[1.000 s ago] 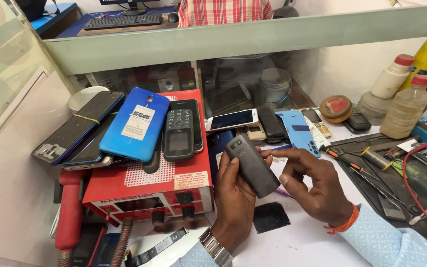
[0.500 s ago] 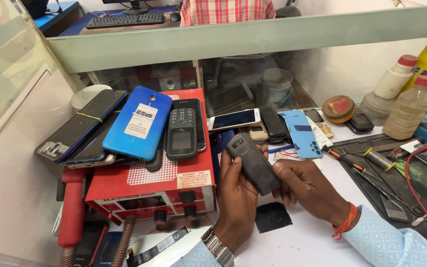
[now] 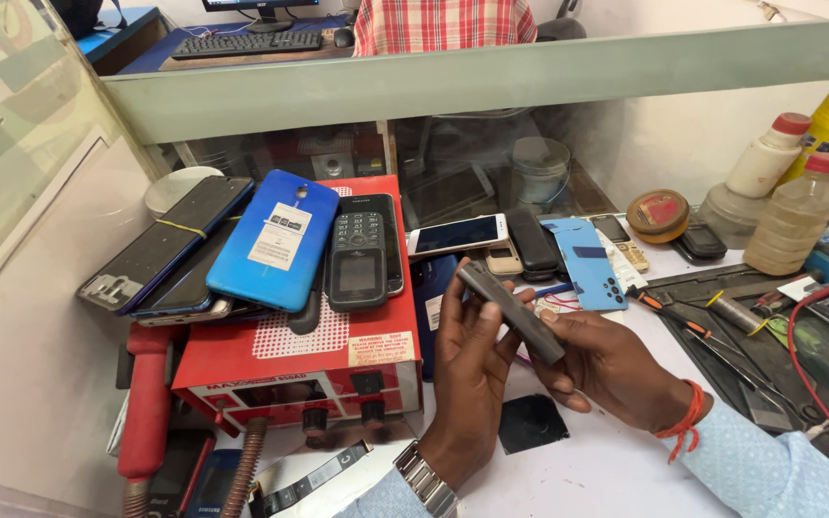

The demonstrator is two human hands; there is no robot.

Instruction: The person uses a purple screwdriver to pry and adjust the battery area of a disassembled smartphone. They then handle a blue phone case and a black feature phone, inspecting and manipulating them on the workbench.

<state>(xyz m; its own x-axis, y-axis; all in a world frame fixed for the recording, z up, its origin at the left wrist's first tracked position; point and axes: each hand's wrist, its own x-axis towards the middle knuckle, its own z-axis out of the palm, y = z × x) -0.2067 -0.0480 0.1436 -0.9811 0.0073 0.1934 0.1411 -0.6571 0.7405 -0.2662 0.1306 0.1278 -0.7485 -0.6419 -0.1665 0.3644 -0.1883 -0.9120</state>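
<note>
White bench (image 3: 616, 470): phones (image 3: 456, 233), tools (image 3: 693, 331).

A single head-worn camera looked down and forward over the bench (image 3: 606, 470) from close above. The left hand (image 3: 467, 374) and right hand (image 3: 616, 369) sat near, low in the centre. The red box (image 3: 290, 360) lay left, bottles (image 3: 798, 211) far right, a glass partition (image 3: 491, 82) beyond.

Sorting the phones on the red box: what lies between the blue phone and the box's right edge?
In the head view, a black keypad phone lies between the blue phone and the right edge of the red box, resting on another dark phone.
</note>
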